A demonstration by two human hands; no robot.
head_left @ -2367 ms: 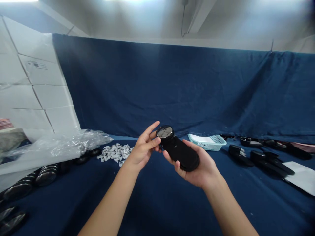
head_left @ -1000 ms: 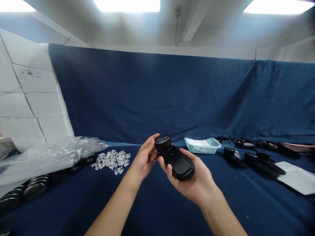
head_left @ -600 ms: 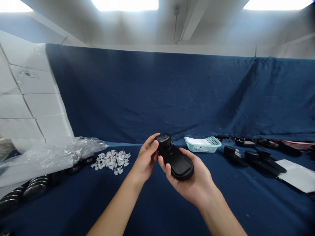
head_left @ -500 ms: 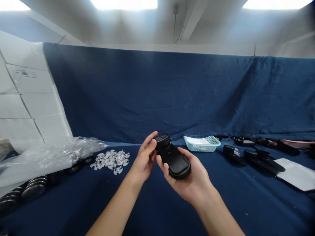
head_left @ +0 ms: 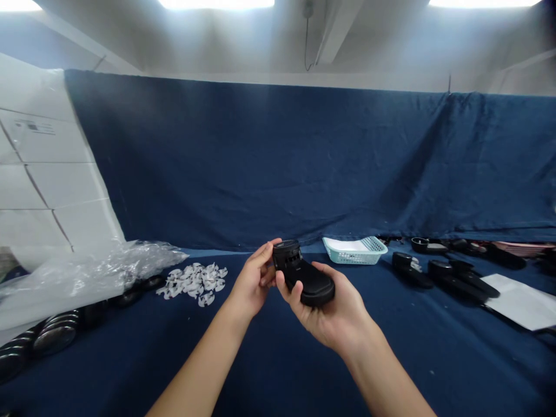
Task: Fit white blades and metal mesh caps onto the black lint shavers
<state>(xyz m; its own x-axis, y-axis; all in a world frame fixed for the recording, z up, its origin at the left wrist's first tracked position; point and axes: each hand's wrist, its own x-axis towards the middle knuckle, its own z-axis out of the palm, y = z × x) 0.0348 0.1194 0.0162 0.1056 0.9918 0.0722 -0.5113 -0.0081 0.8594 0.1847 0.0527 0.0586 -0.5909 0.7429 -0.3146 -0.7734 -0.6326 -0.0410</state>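
Observation:
A black hand-held device (head_left: 304, 279) with a round head and a flat oval body is held over the blue table. My right hand (head_left: 332, 310) cradles its body from below, fingers curled round the near end. My left hand (head_left: 254, 281) pinches the round head from the left with thumb and fingertips. The device's head points away from me and is tilted low, so its top face is barely visible.
White small pieces (head_left: 193, 279) lie in a heap at left, beside a clear plastic bag (head_left: 87, 272) and a row of black oval parts (head_left: 56, 333). A pale green basket (head_left: 354, 249), more black devices (head_left: 438, 272) and white paper (head_left: 519, 301) lie at right. A blue cloth (head_left: 304, 162) hangs behind.
The device has tipped flatter and lower in my hands, its round silver face turned away from view. My left fingers have closed more tightly on the head. The view shifted slightly.

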